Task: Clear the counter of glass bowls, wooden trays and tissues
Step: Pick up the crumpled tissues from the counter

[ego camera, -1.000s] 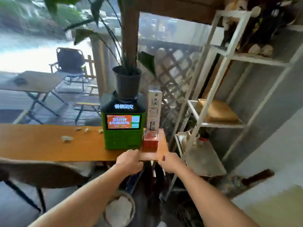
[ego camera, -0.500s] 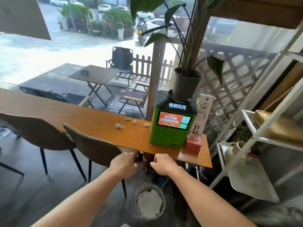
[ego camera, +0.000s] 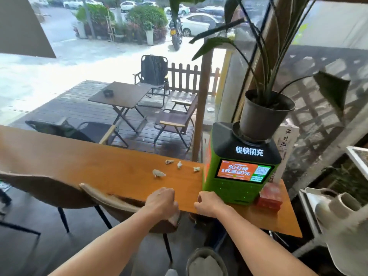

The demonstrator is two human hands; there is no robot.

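Several crumpled tissue scraps lie on the long wooden counter [ego camera: 83, 164]: the largest tissue [ego camera: 158, 173] nearest me, and three smaller tissues [ego camera: 169, 161], [ego camera: 179, 164], [ego camera: 196, 168] behind it. My left hand [ego camera: 161, 201] hovers over the counter's near edge with its fingers curled in, a little in front of the largest tissue. My right hand [ego camera: 209, 204] is beside it, also curled, close to the green machine. Neither hand shows anything held. No glass bowl or wooden tray is in view.
A green charging kiosk [ego camera: 239, 172] with a potted plant [ego camera: 262, 114] on top stands on the counter's right end, a red box [ego camera: 269, 198] beside it. Two brown chairs [ego camera: 119, 204] are tucked under the counter. A lined bin [ego camera: 206, 261] sits on the floor. White shelving [ego camera: 326, 204] holds mugs at right.
The view has swung left and closer to the counter. Both hands rose from below the counter's edge to just over it, toward the tissues. The shelf has slid off to the right.
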